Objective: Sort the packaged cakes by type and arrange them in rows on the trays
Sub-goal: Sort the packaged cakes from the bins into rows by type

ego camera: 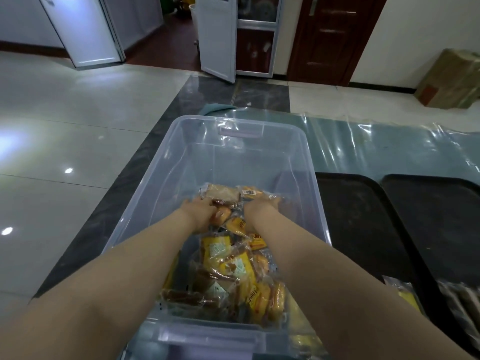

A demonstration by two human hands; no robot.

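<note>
Cakes: most of the packaged cakes (228, 271) lie in a mixed heap inside the see-through bin (306, 162), on the side close to the person.
Kinds: some packs are yellow, some are clear with brown cake inside. They are all jumbled together.
Left hand: the left hand (201, 211) is down in the heap at the far edge of the pile. Its fingers curl round a clear pack with a golden cake in it.
Right hand: the right hand (262, 206) is just beside it on the packs. I cannot tell if its fingers hold a pack or only rest there.
Trays: two dark trays sit to the right of the bin, the near tray (358, 224) and the far tray (441, 229).
Done: only a few packs (405, 294) show at the bottom edge of the trays.
Left to do: I think the job has only just begun, since most of each tray is bare and the heap is big.
Writing: the yellow packs have red letters and one has a barcode, but it is too blurry to read.
</note>
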